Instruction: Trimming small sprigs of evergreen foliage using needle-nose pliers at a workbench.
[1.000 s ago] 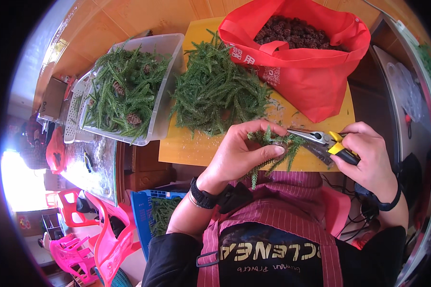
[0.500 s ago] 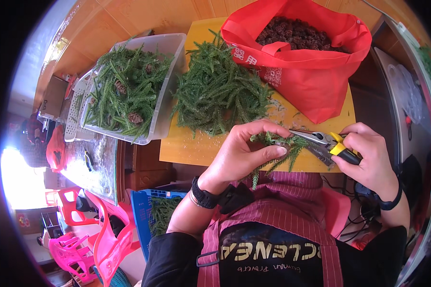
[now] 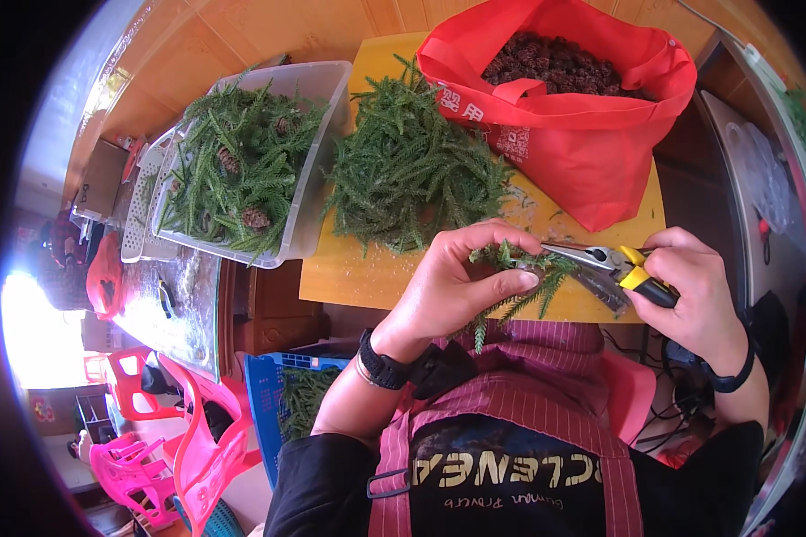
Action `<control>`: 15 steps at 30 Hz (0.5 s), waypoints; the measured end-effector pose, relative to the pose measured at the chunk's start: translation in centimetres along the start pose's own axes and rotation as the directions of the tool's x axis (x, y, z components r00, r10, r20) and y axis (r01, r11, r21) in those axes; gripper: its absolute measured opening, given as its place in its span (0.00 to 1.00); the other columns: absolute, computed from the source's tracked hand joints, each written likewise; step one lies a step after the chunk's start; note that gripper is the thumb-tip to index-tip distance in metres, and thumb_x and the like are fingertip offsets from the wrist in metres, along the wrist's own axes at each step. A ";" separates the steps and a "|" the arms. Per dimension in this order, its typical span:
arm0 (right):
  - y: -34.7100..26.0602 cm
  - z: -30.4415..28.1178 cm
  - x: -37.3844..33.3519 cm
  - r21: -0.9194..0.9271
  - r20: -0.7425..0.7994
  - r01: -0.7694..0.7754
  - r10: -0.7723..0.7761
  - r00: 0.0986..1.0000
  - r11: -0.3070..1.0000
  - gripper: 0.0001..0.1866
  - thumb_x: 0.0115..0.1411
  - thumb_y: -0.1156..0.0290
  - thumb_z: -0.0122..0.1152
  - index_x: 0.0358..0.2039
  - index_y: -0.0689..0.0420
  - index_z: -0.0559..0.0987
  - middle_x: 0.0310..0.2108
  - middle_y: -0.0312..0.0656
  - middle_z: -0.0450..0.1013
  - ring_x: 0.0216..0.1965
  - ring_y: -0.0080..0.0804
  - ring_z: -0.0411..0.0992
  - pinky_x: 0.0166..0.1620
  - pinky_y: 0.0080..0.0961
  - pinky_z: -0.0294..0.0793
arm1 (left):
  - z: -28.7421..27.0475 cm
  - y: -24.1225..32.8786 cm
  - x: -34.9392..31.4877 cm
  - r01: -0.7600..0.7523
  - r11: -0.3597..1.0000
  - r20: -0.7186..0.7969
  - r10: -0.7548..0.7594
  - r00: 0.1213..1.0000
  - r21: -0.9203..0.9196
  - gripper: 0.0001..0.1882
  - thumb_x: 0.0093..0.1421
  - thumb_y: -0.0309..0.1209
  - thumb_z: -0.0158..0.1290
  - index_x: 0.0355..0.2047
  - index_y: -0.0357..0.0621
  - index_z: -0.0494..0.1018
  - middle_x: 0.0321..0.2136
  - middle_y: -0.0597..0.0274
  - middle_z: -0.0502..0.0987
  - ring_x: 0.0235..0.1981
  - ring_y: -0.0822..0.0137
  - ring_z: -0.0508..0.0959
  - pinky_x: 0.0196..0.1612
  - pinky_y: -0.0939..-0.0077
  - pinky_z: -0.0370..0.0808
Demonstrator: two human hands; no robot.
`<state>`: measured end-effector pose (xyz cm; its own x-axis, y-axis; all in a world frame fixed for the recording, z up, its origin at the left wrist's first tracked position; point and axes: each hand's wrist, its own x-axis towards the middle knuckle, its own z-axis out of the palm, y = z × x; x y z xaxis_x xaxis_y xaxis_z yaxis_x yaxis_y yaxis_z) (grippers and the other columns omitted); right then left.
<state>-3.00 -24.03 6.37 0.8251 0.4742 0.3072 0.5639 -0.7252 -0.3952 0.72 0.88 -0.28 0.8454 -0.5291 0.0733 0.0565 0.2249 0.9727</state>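
Note:
My left hand (image 3: 464, 279) pinches a green artificial pine sprig (image 3: 546, 279) between thumb and index finger, above the near edge of the yellow table. My right hand (image 3: 692, 276) is closed round the yellow-and-black handles of long-nose pliers (image 3: 631, 268). The jaws of the pliers point left and reach the top of the sprig, close to my left fingertips. What exactly lies between the jaws is too small to make out. Beyond my hands a heap of loose green sprigs (image 3: 412, 170) lies on the table.
A red bag (image 3: 573, 152) full of pine cones (image 3: 555, 64) stands at the back right of the yellow table (image 3: 367, 291). At left, a clear plastic bin (image 3: 318, 170) holds sprigs with cones. Below it sits a blue crate (image 3: 269, 394) with greenery; pink chairs (image 3: 210, 447) stand further left.
Hardly anything differs. My right hand and the pliers have shifted very slightly to the right, and the whole view has moved a little; the left hand keeps its pinch on the sprig.

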 end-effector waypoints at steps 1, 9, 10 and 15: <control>0.0 -0.1 0.0 0.000 0.000 0.001 -0.001 1.000 1.000 0.11 0.37 0.76 0.64 0.19 0.62 0.69 0.25 0.48 0.69 0.24 0.42 0.69 0.27 0.29 0.67 | 0.0 0.1 0.0 0.019 1.000 -0.008 -0.019 1.000 -0.014 0.12 0.52 0.22 0.57 0.38 0.38 0.73 0.34 0.70 0.71 0.32 0.84 0.69 0.29 0.92 0.66; 0.0 -1.7 0.9 0.084 0.258 -0.118 0.093 0.962 0.989 0.12 0.38 0.74 0.64 0.17 0.61 0.67 0.15 0.44 0.63 0.18 0.39 0.66 0.21 0.27 0.61 | -0.3 -0.2 0.2 -0.120 0.983 0.043 0.115 0.992 0.141 0.13 0.50 0.21 0.58 0.37 0.39 0.74 0.34 0.66 0.72 0.36 0.77 0.70 0.37 0.86 0.68; -0.1 -2.1 1.3 0.084 0.258 -0.117 0.091 0.962 0.990 0.12 0.38 0.74 0.64 0.17 0.61 0.67 0.15 0.44 0.63 0.18 0.39 0.66 0.21 0.27 0.61 | -0.4 -0.3 0.2 -0.125 0.984 0.047 0.120 0.992 0.127 0.13 0.49 0.21 0.59 0.37 0.39 0.74 0.33 0.65 0.73 0.37 0.75 0.71 0.38 0.84 0.68; 0.2 -3.8 2.9 0.180 0.583 -0.329 0.169 0.795 0.927 0.10 0.43 0.71 0.62 0.17 0.60 0.69 0.13 0.42 0.64 0.16 0.28 0.66 0.20 0.23 0.59 | -0.4 -0.5 0.3 -0.213 0.964 0.070 0.204 0.976 0.159 0.12 0.47 0.20 0.59 0.34 0.39 0.74 0.33 0.61 0.74 0.37 0.70 0.72 0.42 0.78 0.68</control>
<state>-0.64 -24.72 10.50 0.7720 0.5450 -0.3271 0.2575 -0.7387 -0.6229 1.16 0.89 -0.82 0.8000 -0.5277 0.2856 -0.2099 0.1998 0.9571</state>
